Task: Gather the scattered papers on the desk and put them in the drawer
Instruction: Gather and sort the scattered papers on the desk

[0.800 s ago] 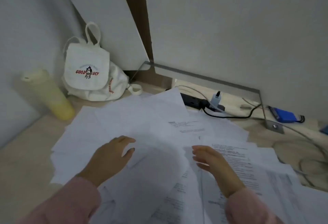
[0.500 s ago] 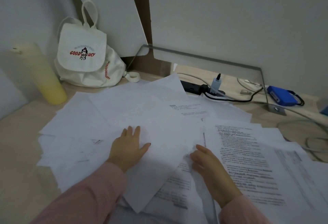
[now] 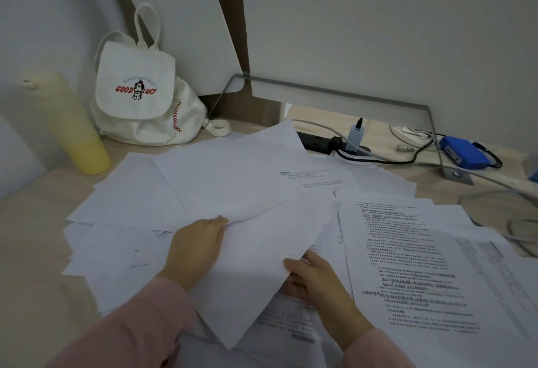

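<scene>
A pale wooden desk (image 3: 35, 222) stands against white wall panels, and most of its top is covered by loose papers (image 3: 221, 184). The sheets are white, some blank and some printed with lines of dark text, and they overlap at many angles in an untidy spread that reaches from the left side to the right edge of the view.

The left hand (image 3: 196, 246), in a pink sleeve (image 3: 125, 329), reaches forward with the palm down. Its fingertips slip under the edge of a blank sheet and are hidden there, so whether it grasps the sheet cannot be told. The right hand (image 3: 316, 280) pinches the corner of a large blank sheet (image 3: 262, 257), thumb on top and fingers beneath, lifting it slightly above the printed pages.

That lifted sheet lies between the two hands, and the remaining papers fan out around and beyond them.

Behind the papers sit a white cloth backpack (image 3: 142, 96), a yellow bottle (image 3: 67, 126), a black power strip (image 3: 317, 142) with cables, and a blue box (image 3: 463, 153).
</scene>
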`<action>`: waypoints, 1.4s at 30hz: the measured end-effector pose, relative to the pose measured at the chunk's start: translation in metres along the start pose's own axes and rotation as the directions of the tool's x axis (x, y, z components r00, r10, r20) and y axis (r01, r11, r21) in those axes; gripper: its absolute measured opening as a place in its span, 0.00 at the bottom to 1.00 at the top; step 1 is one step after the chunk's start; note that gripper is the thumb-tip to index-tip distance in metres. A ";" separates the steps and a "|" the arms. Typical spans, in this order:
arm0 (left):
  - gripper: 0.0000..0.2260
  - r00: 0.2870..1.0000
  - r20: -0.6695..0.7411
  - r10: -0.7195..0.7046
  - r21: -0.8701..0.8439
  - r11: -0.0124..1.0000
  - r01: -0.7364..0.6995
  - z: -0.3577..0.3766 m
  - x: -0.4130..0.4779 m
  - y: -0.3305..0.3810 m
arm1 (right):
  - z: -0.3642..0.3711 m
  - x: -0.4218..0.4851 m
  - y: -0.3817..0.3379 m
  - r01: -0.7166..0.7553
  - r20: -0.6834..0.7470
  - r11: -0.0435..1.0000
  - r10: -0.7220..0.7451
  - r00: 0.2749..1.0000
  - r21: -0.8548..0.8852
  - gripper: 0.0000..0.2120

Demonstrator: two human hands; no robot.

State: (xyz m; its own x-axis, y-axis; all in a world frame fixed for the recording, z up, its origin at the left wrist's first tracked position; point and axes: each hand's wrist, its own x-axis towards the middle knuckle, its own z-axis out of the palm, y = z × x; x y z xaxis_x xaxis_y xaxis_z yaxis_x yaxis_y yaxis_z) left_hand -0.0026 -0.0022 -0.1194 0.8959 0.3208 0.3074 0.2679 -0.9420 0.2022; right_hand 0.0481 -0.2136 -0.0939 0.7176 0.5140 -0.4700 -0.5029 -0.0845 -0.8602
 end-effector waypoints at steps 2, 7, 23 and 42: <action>0.12 0.994 0.064 -0.094 -0.083 0.992 0.099 -0.008 -0.002 0.003 | 0.001 0.000 0.000 0.017 -0.009 1.000 -0.017 1.000 -0.010 0.11; 0.13 0.965 0.199 -0.169 -0.532 0.808 0.251 -0.042 -0.006 0.016 | -0.001 -0.011 -0.007 0.072 -0.047 0.997 -0.073 0.996 -0.033 0.12; 0.18 0.915 0.231 -0.330 -0.940 -0.319 0.122 -0.129 -0.059 0.022 | -0.053 -0.072 -0.052 0.468 -0.331 0.660 -0.724 0.605 -0.588 0.11; 0.11 0.666 0.587 -0.459 -0.805 -0.250 0.538 -0.075 -0.171 -0.028 | 0.006 -0.032 0.038 0.559 0.360 -0.035 -0.798 0.484 -0.828 0.14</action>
State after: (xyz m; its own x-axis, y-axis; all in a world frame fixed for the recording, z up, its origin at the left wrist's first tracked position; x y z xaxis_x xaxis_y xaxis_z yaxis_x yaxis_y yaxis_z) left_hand -0.1895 -0.0234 -0.1076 0.6821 0.5883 -0.4343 0.1291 0.4876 0.8634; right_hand 0.0027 -0.2277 -0.1107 0.5750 0.6231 0.5301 0.8177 -0.4169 -0.3969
